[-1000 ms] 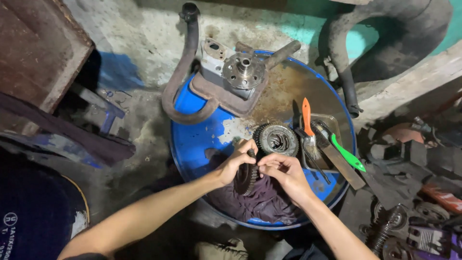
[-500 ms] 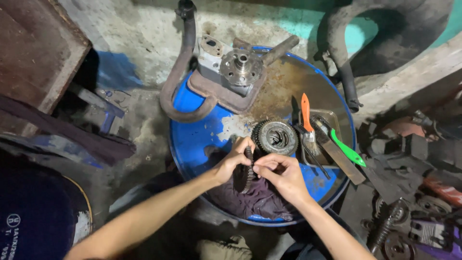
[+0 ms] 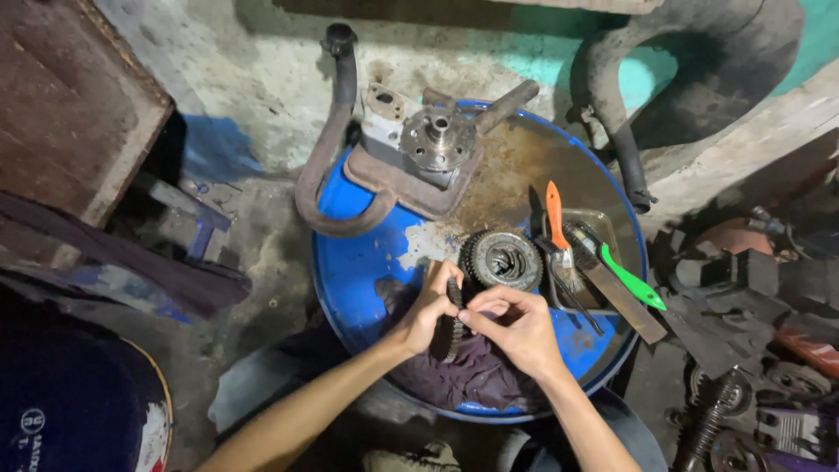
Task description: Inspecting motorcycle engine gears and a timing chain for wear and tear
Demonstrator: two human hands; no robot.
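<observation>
two hands meet over the top of a blue drum (image 3: pixel 350 271), which stands on the floor. the left hand (image 3: pixel 428 308) is closed around a dark toothed ring (image 3: pixel 452 319), held on edge; the right hand (image 3: pixel 516 325) pinches the same ring from the other side with fingertips closed. beneath both lies a dark purple rag (image 3: pixel 463 376), draped over the drum's near rim. just beyond the hands, a round gear assembly (image 3: pixel 502 260) lies flat on the drum. to its right sit an orange-handled brush (image 3: pixel 558 229) and a green-handled tool (image 3: pixel 631 278), possibly a brush too. a metal hub casting (image 3: pixel 428 153) rests at the far rim.
</observation>
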